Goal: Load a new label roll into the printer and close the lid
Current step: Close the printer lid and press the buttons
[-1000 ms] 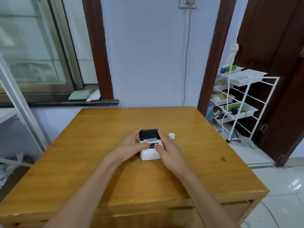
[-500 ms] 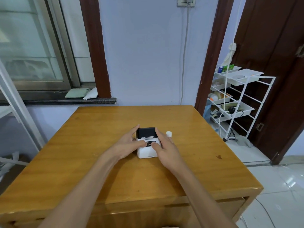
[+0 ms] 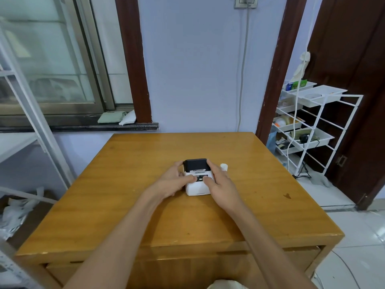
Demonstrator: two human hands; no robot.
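printer (image 3: 198,185) upright | black lid (image 3: 196,164) far end | long axis front-back

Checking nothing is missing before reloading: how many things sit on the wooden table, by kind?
Label printer, white body with black lid, held between left hand and right hand: 1
Small white roll beside it: 1
Total on the table: 2
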